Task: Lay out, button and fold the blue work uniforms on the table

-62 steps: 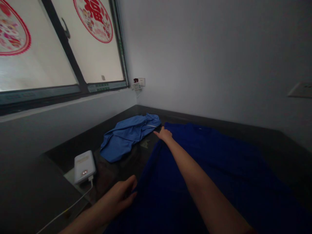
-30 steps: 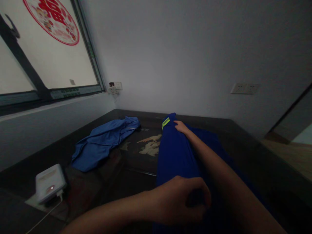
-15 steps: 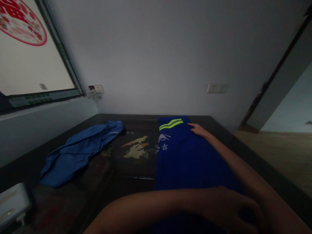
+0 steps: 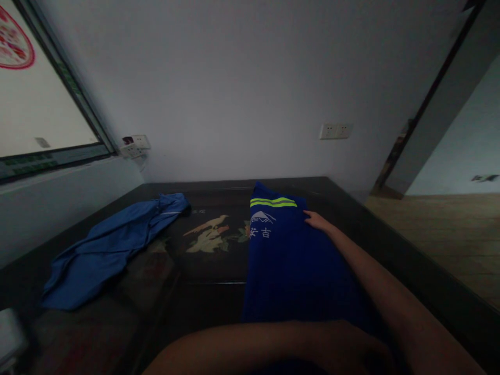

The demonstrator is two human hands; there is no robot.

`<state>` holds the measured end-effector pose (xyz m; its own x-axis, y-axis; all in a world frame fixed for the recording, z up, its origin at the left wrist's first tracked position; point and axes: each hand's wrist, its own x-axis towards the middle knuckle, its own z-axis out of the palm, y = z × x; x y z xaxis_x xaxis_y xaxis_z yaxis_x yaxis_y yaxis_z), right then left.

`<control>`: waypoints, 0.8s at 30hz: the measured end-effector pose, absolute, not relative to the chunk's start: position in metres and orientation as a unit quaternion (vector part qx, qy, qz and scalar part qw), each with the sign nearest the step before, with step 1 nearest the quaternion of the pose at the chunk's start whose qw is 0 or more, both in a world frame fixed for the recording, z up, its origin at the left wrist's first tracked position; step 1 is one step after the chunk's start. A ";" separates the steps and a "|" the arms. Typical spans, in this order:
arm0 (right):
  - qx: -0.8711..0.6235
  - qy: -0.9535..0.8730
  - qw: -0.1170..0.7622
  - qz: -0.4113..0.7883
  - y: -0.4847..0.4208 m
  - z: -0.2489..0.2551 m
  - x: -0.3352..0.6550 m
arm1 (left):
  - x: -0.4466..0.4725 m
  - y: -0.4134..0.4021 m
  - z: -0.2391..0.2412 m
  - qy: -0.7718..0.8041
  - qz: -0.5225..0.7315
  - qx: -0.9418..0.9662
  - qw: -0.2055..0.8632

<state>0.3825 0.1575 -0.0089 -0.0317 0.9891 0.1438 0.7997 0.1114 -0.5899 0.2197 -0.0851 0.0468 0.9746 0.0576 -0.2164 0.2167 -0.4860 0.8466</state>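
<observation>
A deep blue work garment, folded into a long strip, lies on the dark table. Near its far end are a yellow-green reflective band and white printed lettering. My right hand is at the garment's far right edge, thumb and forefinger closed on the cloth. My left hand reaches across the near end at the bottom of the view. Its fingers are curled, in shadow and partly cut off, so what they hold cannot be made out. A second, lighter blue garment lies crumpled at the left.
A bird-and-flower picture decorates the tabletop between the garments. At the lower left edge is part of a white object. Behind the table stands a wall with sockets. A window is at the left; wooden floor shows at the right.
The view has turned slightly right. My right hand has come a little nearer with the garment's edge, and the reflective band now lies straighter. My left hand sits lower in view.
</observation>
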 end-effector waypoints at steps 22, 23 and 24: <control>-0.533 -0.777 0.283 0.178 -0.057 0.066 0.382 | 0.140 -0.091 0.066 0.176 0.047 0.881 0.436; -0.527 -0.784 0.271 0.184 -0.080 0.068 0.375 | 0.127 -0.091 0.067 0.209 0.059 0.886 0.410; -0.513 -0.798 0.253 0.190 -0.103 0.068 0.368 | 0.115 -0.093 0.066 0.243 0.066 0.888 0.384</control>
<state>0.3676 -0.1026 0.0683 -0.3458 0.9147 0.2093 0.7226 0.4019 -0.5625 0.1152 -0.0928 0.0661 0.8730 0.4827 -0.0692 0.3809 -0.5864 0.7149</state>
